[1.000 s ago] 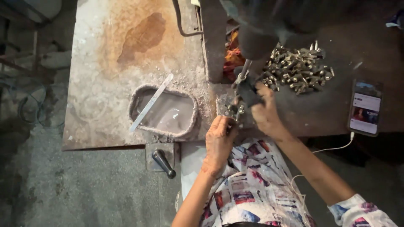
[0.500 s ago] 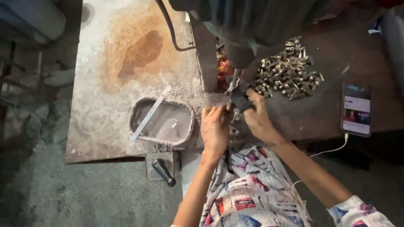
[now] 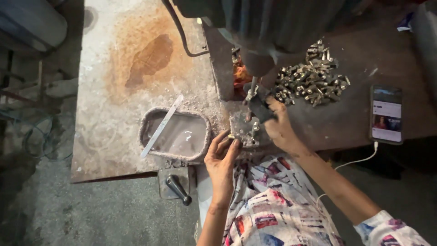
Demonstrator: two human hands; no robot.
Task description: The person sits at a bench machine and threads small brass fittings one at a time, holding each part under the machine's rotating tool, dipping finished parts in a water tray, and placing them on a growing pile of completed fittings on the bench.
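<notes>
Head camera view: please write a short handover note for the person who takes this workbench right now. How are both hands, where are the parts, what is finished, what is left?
Left hand: fingers pinch a small metal piece at the edge of the small vise.
Right hand: grips a dark handle under the drill spindle.
Parts: pile of metal pieces on the table, right of the machine. Tray of cloudy liquid with a flat strip sits left. Phone lies far right.
Done: cannot tell how many.
Left: the pile seems unworked.

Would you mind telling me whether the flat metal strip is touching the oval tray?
Touching. The head view shows the flat metal strip lying diagonally across the oval tray, resting on its upper rim with its lower end inside.
</notes>
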